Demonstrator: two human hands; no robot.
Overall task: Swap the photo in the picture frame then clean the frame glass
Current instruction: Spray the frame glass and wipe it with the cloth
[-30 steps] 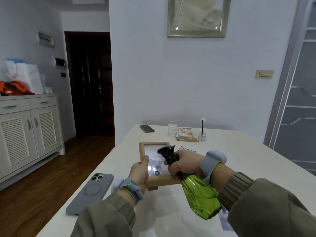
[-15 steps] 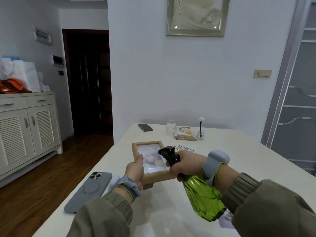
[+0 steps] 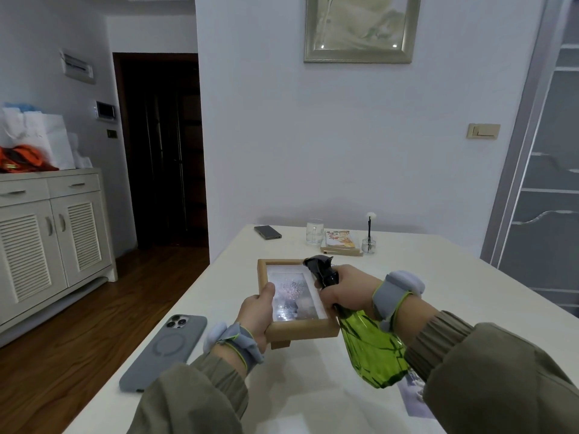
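Observation:
A small wooden picture frame [image 3: 302, 329] is held above the white table [image 3: 454, 296], glass facing up, with fine droplets speckling the glass over the photo [image 3: 293, 297]. My left hand [image 3: 257, 311] grips the frame's left edge, thumb resting on the glass. My right hand [image 3: 347, 289] holds a green spray bottle [image 3: 371, 349] by its neck; the black nozzle [image 3: 316, 266] points left over the frame's upper right corner. A loose photo [image 3: 415, 399] lies on the table under my right forearm, mostly hidden.
A grey-cased phone [image 3: 166, 349] lies near the table's left edge. At the far end sit a dark phone [image 3: 267, 232], a glass [image 3: 314, 231], a book [image 3: 340, 242] and a small diffuser vase [image 3: 368, 242]. A white cabinet [image 3: 47, 239] stands at left.
The frame has tilted and shifted slightly, and droplets now speckle the glass. The bottle's nozzle stays aimed over the frame. The view dropped a little.

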